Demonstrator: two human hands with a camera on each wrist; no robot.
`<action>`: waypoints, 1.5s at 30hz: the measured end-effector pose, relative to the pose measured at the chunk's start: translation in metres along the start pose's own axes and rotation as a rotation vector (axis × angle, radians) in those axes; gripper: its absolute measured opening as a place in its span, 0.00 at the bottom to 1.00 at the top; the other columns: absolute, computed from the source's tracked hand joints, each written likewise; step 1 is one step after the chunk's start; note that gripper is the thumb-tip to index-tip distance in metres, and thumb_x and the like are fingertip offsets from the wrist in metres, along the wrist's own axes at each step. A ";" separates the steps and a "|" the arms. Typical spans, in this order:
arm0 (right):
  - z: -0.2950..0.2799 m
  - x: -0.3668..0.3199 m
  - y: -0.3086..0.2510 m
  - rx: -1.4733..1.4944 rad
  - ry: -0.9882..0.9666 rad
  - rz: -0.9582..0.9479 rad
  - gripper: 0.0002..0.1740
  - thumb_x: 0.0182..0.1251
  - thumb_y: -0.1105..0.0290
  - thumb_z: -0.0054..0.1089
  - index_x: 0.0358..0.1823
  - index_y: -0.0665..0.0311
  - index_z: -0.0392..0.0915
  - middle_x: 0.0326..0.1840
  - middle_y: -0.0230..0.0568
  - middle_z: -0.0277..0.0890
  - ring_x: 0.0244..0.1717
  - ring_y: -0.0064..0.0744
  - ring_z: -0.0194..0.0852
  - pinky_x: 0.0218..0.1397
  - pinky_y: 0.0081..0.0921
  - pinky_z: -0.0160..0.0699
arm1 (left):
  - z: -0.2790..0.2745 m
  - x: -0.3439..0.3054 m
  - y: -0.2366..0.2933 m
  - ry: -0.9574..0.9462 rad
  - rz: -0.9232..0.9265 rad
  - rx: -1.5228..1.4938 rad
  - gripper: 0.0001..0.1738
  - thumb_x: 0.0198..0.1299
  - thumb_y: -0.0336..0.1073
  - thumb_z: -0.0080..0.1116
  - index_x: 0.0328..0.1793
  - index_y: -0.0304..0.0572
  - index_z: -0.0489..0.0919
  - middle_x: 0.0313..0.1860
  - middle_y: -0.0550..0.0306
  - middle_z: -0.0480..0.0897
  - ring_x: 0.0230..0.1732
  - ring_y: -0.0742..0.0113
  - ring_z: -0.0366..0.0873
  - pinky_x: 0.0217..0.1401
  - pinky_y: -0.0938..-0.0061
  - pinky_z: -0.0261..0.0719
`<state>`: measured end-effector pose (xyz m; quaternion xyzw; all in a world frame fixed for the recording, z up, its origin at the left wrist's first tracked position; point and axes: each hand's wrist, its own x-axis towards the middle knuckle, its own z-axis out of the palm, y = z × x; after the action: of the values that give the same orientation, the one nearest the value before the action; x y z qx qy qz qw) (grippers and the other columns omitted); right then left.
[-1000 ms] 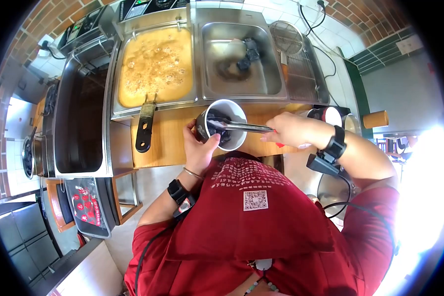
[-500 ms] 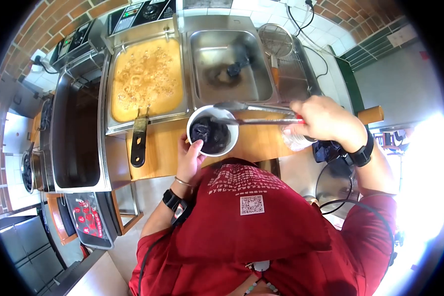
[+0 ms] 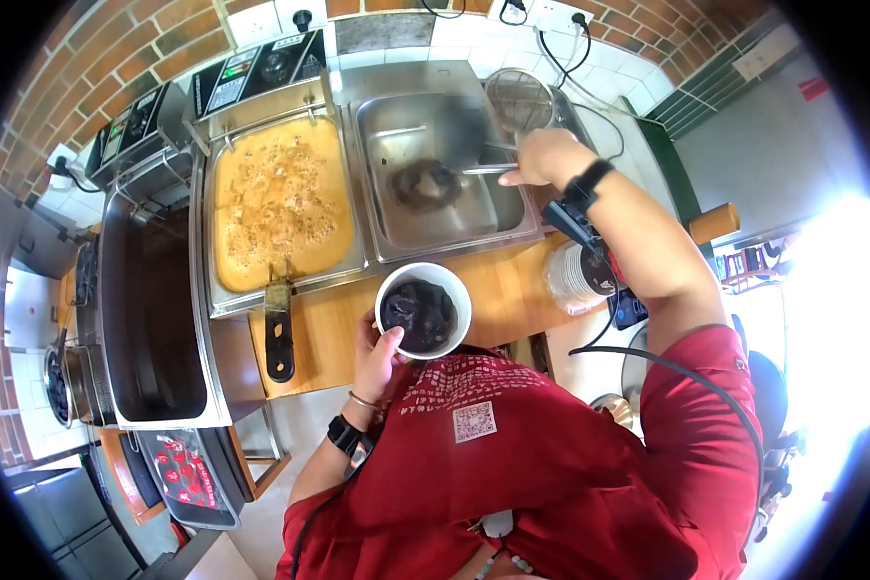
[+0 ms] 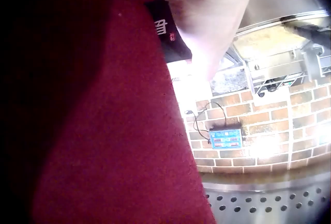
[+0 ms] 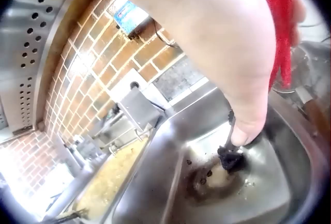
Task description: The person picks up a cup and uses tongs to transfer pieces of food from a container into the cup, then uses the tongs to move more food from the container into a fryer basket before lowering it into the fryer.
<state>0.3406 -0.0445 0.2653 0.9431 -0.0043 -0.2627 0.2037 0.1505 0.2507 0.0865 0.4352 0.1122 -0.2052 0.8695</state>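
Note:
My left hand (image 3: pixel 377 356) holds a white cup (image 3: pixel 463 307) with glossy black pieces (image 3: pixel 420 314) inside, its thumb at the rim. Over the metal basin (image 3: pixel 387 232), my right hand (image 3: pixel 551 159) grips metal tongs (image 3: pixel 488 170); their far end and a dark shape there are blurred. In the right wrist view, the right hand (image 5: pixel 222 43) hides most of the tongs, and a black piece (image 5: pixel 230 159) shows below the thumb, above brown liquid. The left wrist view shows part of the left hand (image 4: pixel 214 22) beside red cloth; the cup's contents are out of sight.
Left of the basin, a vat of bubbling yellow liquid (image 3: pixel 280 203) has a black-handled tool (image 3: pixel 278 343) at its front edge. A deep dark vat (image 3: pixel 155 309) stands further left. A round strainer (image 3: pixel 519 100) lies at the back right, stacked clear lids or cups (image 3: pixel 572 275) nearer.
My right hand and the tongs have gone from the cup to over the basin. The left hand keeps hold of the cup, and the head view has shifted.

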 end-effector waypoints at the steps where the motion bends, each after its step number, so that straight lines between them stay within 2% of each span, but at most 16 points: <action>1: -0.003 0.004 -0.002 0.000 -0.003 0.008 0.42 0.60 0.31 0.52 0.50 0.66 0.82 0.52 0.48 0.81 0.55 0.48 0.79 0.57 0.41 0.77 | -0.002 0.000 0.000 -0.007 -0.004 0.000 0.27 0.62 0.32 0.58 0.65 0.41 0.61 0.48 0.58 0.76 0.39 0.77 0.75 0.31 0.84 0.75; 4: -0.005 0.019 -0.002 0.023 -0.062 0.066 0.41 0.60 0.31 0.52 0.54 0.64 0.81 0.55 0.46 0.80 0.58 0.48 0.78 0.59 0.41 0.76 | -0.004 -0.002 0.002 -0.027 -0.053 -0.048 0.29 0.62 0.31 0.58 0.67 0.38 0.60 0.58 0.51 0.72 0.55 0.65 0.74 0.53 0.71 0.80; 8: 0.009 0.031 -0.002 0.084 -0.025 -0.004 0.30 0.68 0.41 0.50 0.42 0.62 0.85 0.48 0.45 0.83 0.53 0.46 0.80 0.53 0.47 0.77 | -0.003 -0.005 0.009 -0.052 -0.091 -0.066 0.29 0.62 0.29 0.56 0.68 0.39 0.59 0.59 0.50 0.71 0.58 0.61 0.73 0.61 0.64 0.76; 16: 0.052 0.026 -0.017 0.049 0.256 -0.065 0.15 0.61 0.60 0.55 0.40 0.57 0.87 0.43 0.39 0.85 0.44 0.39 0.85 0.37 0.45 0.83 | -0.027 0.019 0.006 -0.098 -0.258 0.078 0.25 0.66 0.41 0.51 0.64 0.33 0.66 0.56 0.46 0.76 0.55 0.56 0.78 0.56 0.61 0.81; 19: 0.055 -0.001 -0.011 0.170 0.225 -0.144 0.22 0.63 0.50 0.57 0.47 0.59 0.84 0.45 0.40 0.84 0.48 0.43 0.83 0.45 0.43 0.81 | -0.028 0.017 0.005 -0.179 -0.110 0.272 0.27 0.67 0.46 0.51 0.65 0.35 0.64 0.56 0.44 0.74 0.53 0.57 0.78 0.54 0.61 0.81; 21: 0.050 -0.026 -0.005 0.226 0.275 -0.180 0.24 0.63 0.47 0.56 0.46 0.60 0.84 0.44 0.41 0.84 0.47 0.44 0.83 0.45 0.43 0.80 | -0.036 0.014 0.011 -0.123 -0.309 0.012 0.29 0.64 0.40 0.59 0.67 0.37 0.64 0.57 0.45 0.72 0.52 0.57 0.76 0.53 0.64 0.81; 23: 0.042 -0.062 0.006 0.281 0.322 -0.219 0.26 0.63 0.44 0.56 0.44 0.61 0.84 0.42 0.41 0.84 0.47 0.45 0.82 0.46 0.43 0.80 | -0.061 0.021 -0.007 -0.406 0.348 0.689 0.36 0.56 0.31 0.68 0.68 0.37 0.61 0.59 0.44 0.70 0.54 0.55 0.76 0.54 0.62 0.80; 24: 0.034 -0.085 0.013 0.297 0.356 -0.267 0.27 0.63 0.44 0.56 0.41 0.62 0.83 0.39 0.43 0.83 0.44 0.47 0.82 0.44 0.43 0.80 | -0.070 0.035 -0.019 -0.412 0.343 0.693 0.36 0.56 0.31 0.68 0.68 0.37 0.61 0.59 0.44 0.70 0.54 0.55 0.76 0.54 0.62 0.80; 28: 0.021 -0.162 0.033 0.289 0.356 -0.411 0.26 0.63 0.42 0.54 0.36 0.61 0.81 0.32 0.47 0.81 0.39 0.53 0.80 0.41 0.45 0.78 | -0.066 0.041 -0.034 -0.291 -0.024 0.351 0.40 0.54 0.29 0.69 0.70 0.37 0.60 0.66 0.40 0.69 0.62 0.49 0.73 0.64 0.58 0.76; 29: 0.026 -0.170 0.037 0.271 0.371 -0.438 0.27 0.63 0.40 0.53 0.35 0.60 0.79 0.30 0.46 0.80 0.36 0.51 0.80 0.38 0.46 0.77 | -0.013 0.024 0.006 -0.261 -0.378 -0.122 0.32 0.57 0.27 0.65 0.67 0.34 0.65 0.64 0.41 0.73 0.61 0.53 0.75 0.64 0.60 0.76; 30: 0.043 -0.175 0.045 0.235 0.616 -0.611 0.27 0.62 0.40 0.53 0.34 0.59 0.77 0.29 0.47 0.79 0.34 0.51 0.79 0.34 0.45 0.75 | -0.022 0.025 -0.010 -0.420 0.054 0.444 0.24 0.64 0.31 0.59 0.65 0.32 0.68 0.62 0.42 0.75 0.61 0.55 0.76 0.65 0.61 0.76; 31: 0.040 -0.184 0.044 0.229 0.463 -0.560 0.26 0.59 0.40 0.56 0.33 0.59 0.76 0.26 0.47 0.77 0.30 0.51 0.78 0.30 0.44 0.73 | -0.008 0.020 0.003 -0.541 0.226 0.685 0.21 0.67 0.33 0.54 0.64 0.33 0.69 0.62 0.42 0.75 0.62 0.53 0.76 0.66 0.60 0.76; 32: 0.027 -0.202 0.033 0.205 0.428 -0.497 0.23 0.58 0.46 0.60 0.28 0.61 0.76 0.20 0.46 0.75 0.28 0.53 0.78 0.30 0.44 0.74 | -0.002 0.020 -0.002 -0.428 -0.119 0.049 0.22 0.69 0.34 0.51 0.66 0.34 0.67 0.62 0.43 0.75 0.60 0.51 0.76 0.66 0.57 0.77; 33: 0.027 -0.204 0.029 0.234 0.408 -0.510 0.21 0.55 0.50 0.63 0.28 0.62 0.75 0.18 0.45 0.74 0.26 0.52 0.77 0.29 0.43 0.73 | -0.007 0.023 -0.008 -0.427 0.028 0.277 0.24 0.67 0.31 0.51 0.67 0.36 0.63 0.63 0.44 0.73 0.61 0.51 0.75 0.65 0.54 0.77; 35: 0.043 -0.195 0.023 0.097 0.494 -0.549 0.20 0.53 0.53 0.66 0.27 0.63 0.74 0.17 0.45 0.73 0.25 0.50 0.77 0.29 0.41 0.73 | 0.027 0.008 0.012 -0.227 -0.109 -0.219 0.26 0.65 0.29 0.52 0.67 0.39 0.59 0.63 0.45 0.70 0.63 0.51 0.72 0.63 0.49 0.78; 45: 0.078 -0.177 -0.024 0.205 0.273 -0.477 0.17 0.61 0.56 0.63 0.29 0.65 0.79 0.19 0.47 0.76 0.28 0.49 0.80 0.34 0.39 0.78 | 0.031 0.005 -0.005 -0.014 0.249 0.183 0.41 0.53 0.25 0.66 0.70 0.34 0.56 0.60 0.50 0.70 0.59 0.64 0.71 0.63 0.69 0.72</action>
<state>0.1471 -0.0313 0.2827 0.9598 0.2186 -0.1720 0.0385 0.1530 0.2216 0.0996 0.5218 0.0320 -0.1080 0.8456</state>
